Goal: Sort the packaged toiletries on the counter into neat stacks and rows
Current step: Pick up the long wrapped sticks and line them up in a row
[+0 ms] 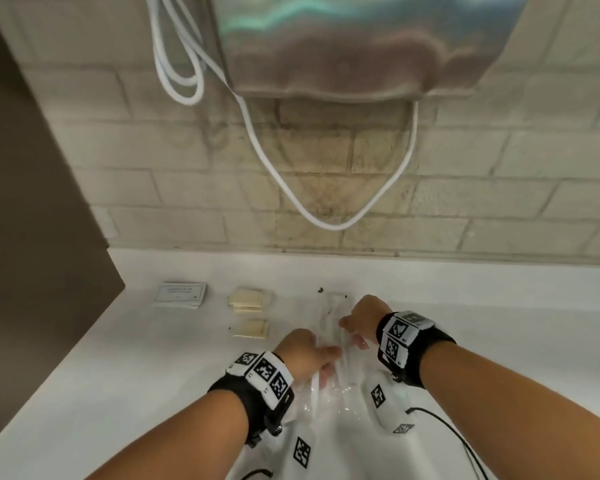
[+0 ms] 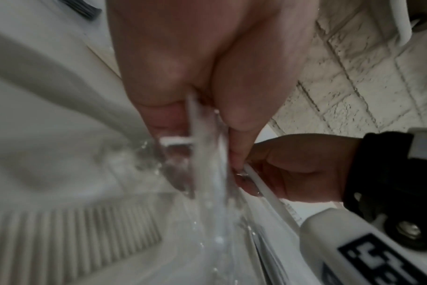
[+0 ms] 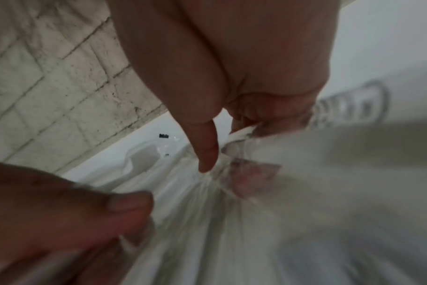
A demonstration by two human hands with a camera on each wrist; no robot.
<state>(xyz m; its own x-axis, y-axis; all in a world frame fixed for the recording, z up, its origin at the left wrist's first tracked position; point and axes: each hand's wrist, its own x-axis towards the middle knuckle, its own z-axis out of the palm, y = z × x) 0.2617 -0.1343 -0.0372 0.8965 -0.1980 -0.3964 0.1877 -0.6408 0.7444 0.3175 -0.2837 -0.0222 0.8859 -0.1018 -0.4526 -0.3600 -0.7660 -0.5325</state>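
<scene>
Landmark: the white counter [image 1: 153,358], backed by a tiled wall [image 1: 187,188]; every place below is given against it.
Far left of the counter: a flat white packet with printed text [image 1: 180,294], lying near the wall edge.
Just right of that: cream sachets [image 1: 249,300] in a small overlapping pile, with one more cream sachet [image 1: 250,329] lying apart, nearer the front edge.
Left hand [image 1: 303,355]: at the counter's middle, fingers curled and pinching a bundle of clear wrapped items [image 1: 329,327] — the left wrist view shows thumb and fingers [image 2: 159,108] closed on the film.
Clear wrapped items: long, thin, transparent packets held edge-up over the middle of the counter; what is inside is too blurred to tell.
Right hand [image 1: 362,318]: toward the wall side of the same bundle, fingers curled on its far end; the right wrist view shows a thin white strip pinched at the fingertips [image 3: 246,123].
Step in hand: probably squaring the clear packets together before laying them down as a row right of the sachets.
Risk: the film looks slick, so packets may well slide out of the pinch and fan across the counter.
Risk: setting the bundle down too far left could nudge the lone sachet or the pile — undoing the order there.
Risk: a clear packet lying on the counter toward the wall [image 3: 144,154] is hard to see on white and could be missed.
</scene>
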